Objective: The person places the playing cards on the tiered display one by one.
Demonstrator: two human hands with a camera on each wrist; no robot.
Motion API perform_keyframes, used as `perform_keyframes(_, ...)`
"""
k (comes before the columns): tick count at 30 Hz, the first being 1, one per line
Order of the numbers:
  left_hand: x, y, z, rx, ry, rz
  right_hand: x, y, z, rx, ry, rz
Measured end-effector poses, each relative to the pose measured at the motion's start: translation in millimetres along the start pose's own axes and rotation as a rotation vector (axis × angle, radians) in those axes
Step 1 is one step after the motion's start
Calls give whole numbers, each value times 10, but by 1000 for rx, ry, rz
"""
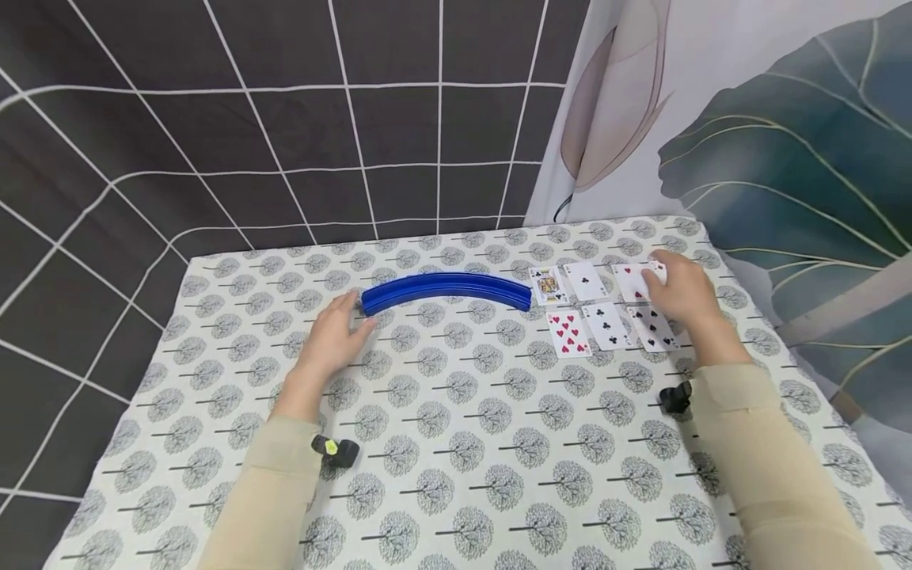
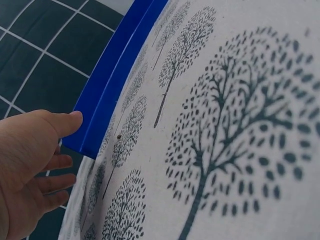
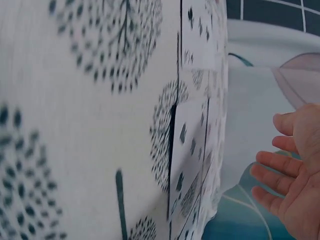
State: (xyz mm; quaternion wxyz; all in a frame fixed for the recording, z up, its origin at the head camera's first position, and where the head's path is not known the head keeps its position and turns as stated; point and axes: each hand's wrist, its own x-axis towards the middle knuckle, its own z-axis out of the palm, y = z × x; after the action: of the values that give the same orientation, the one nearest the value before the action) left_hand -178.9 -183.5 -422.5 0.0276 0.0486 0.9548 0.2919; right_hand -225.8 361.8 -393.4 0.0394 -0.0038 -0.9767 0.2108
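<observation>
A blue curved card holder (image 1: 445,286) lies across the patterned cloth. My left hand (image 1: 331,336) is at its left end, fingers loosely extended. In the left wrist view the thumb of that hand (image 2: 30,165) overlaps the end of the holder (image 2: 100,115). On the right, my right hand (image 1: 684,293) is over the right edge of a hearts card (image 1: 628,282) in the back row. In the right wrist view the right hand (image 3: 300,175) has its fingers apart and slightly bent, with no card visible in it.
Left of the hearts card are a club card (image 1: 586,281) and a king (image 1: 549,286). The front row has a hearts card (image 1: 568,333), a clubs card (image 1: 606,325) and a spades card (image 1: 653,328). A dark grid-patterned backdrop (image 1: 392,127) stands behind; a leaf-patterned curtain (image 1: 805,158) hangs right.
</observation>
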Motion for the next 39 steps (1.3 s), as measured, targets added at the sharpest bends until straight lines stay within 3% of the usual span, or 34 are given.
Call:
perform_keyframes(16, 4, -17, 18, -6, -17, 1, 88, 269, 19, -34, -90, 94)
perform_keyframes(29, 28, -15, 19, -7, -19, 1, 144, 394, 82, -67, -64, 84)
perform_keyframes(39, 46, -3, -1, -1, -15, 4, 203, 432, 109, -92, -34, 124)
